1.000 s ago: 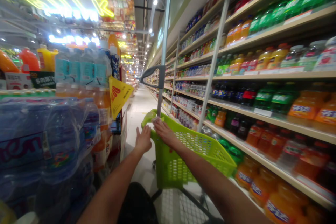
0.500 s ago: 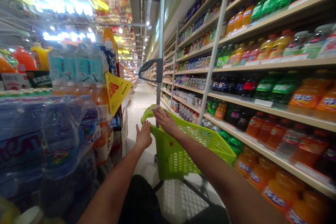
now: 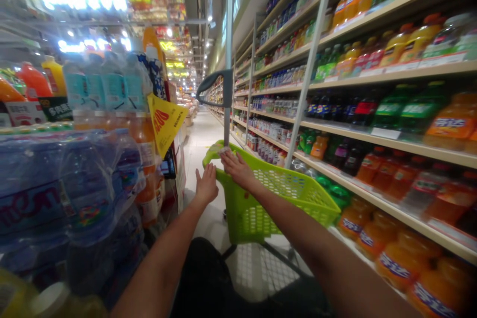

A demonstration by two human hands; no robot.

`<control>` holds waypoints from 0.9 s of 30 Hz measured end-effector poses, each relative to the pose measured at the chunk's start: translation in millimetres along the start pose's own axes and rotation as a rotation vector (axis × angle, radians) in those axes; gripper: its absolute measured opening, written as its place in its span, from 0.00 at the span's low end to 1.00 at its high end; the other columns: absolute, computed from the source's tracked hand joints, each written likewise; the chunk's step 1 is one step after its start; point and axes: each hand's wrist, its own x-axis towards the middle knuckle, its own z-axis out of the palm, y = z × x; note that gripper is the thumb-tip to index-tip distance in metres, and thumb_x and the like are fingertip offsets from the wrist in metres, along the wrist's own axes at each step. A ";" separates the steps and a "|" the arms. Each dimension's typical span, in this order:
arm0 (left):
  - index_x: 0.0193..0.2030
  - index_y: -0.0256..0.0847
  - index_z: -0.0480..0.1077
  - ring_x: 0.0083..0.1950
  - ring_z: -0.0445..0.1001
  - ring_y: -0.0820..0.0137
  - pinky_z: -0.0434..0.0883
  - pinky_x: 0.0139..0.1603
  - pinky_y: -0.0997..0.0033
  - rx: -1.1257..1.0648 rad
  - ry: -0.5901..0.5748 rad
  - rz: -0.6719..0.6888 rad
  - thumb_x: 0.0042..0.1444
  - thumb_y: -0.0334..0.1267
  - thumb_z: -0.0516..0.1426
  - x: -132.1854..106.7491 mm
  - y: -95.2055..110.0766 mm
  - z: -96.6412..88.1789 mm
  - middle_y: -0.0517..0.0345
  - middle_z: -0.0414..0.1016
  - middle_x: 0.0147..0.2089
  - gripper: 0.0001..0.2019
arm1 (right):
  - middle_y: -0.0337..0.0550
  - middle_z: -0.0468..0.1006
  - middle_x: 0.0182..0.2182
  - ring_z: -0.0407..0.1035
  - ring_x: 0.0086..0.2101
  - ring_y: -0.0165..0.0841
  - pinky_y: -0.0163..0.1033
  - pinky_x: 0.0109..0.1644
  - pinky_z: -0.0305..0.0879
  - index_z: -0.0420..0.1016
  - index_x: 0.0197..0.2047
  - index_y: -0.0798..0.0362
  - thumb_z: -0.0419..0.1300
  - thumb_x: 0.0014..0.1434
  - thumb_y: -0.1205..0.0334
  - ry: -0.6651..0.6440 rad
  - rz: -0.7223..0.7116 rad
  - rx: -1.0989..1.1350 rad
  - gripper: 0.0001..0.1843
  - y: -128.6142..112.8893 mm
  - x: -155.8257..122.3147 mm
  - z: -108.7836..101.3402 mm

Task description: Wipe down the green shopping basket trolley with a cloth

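A bright green plastic shopping cart (image 3: 246, 213) with perforated basket walls stands in front of me, turned toward the right-hand shelves. A grey loop handle (image 3: 212, 89) rises above it on an upright pole. My right hand (image 3: 238, 169) lies on the cart's near upper rim, with its fingers stretched flat. At its fingertips is a pale patch I cannot make out. Against the rim's left corner, my left hand (image 3: 207, 183) has its fingers straight and its thumb apart. Neither hand is wrapped round anything.
Shelves of bottled drinks (image 3: 421, 109) line the right side, with large orange soda bottles (image 3: 395, 258) at the bottom. Shrink-wrapped bottle packs (image 3: 89, 189) are stacked close on the left, beside a yellow price sign (image 3: 166, 121). The aisle floor (image 3: 203, 131) runs ahead between them.
The cart and both hands appear slightly farther right and higher in view. The shelves and displays have shifted a little outward. Both hands keep the same contact with the cart.
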 end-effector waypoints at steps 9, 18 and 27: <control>0.67 0.32 0.43 0.70 0.35 0.62 0.33 0.66 0.43 0.060 -0.037 0.053 0.46 0.25 0.48 1.2 -7.2 -5.2 0.49 0.38 0.70 0.38 | 0.49 0.62 0.59 0.53 0.60 0.39 0.52 0.62 0.50 0.65 0.56 0.57 0.47 0.59 0.75 -0.050 -0.015 0.015 0.23 -20.6 -29.6 18.5; 0.67 0.31 0.41 0.70 0.32 0.60 0.32 0.66 0.43 0.038 -0.032 0.022 0.47 0.26 0.48 2.4 -3.9 -4.2 0.49 0.36 0.70 0.38 | 0.54 0.59 0.60 0.47 0.62 0.40 0.53 0.63 0.48 0.62 0.58 0.59 0.46 0.60 0.73 -0.046 0.110 0.090 0.23 -18.5 -7.8 9.6; 0.67 0.32 0.40 0.70 0.31 0.61 0.33 0.66 0.46 0.040 -0.013 -0.011 0.46 0.25 0.48 0.2 0.9 -1.7 0.50 0.36 0.70 0.39 | 0.52 0.62 0.59 0.51 0.61 0.38 0.50 0.62 0.51 0.61 0.59 0.59 0.44 0.59 0.76 -0.044 0.132 0.035 0.25 -47.5 -46.6 27.6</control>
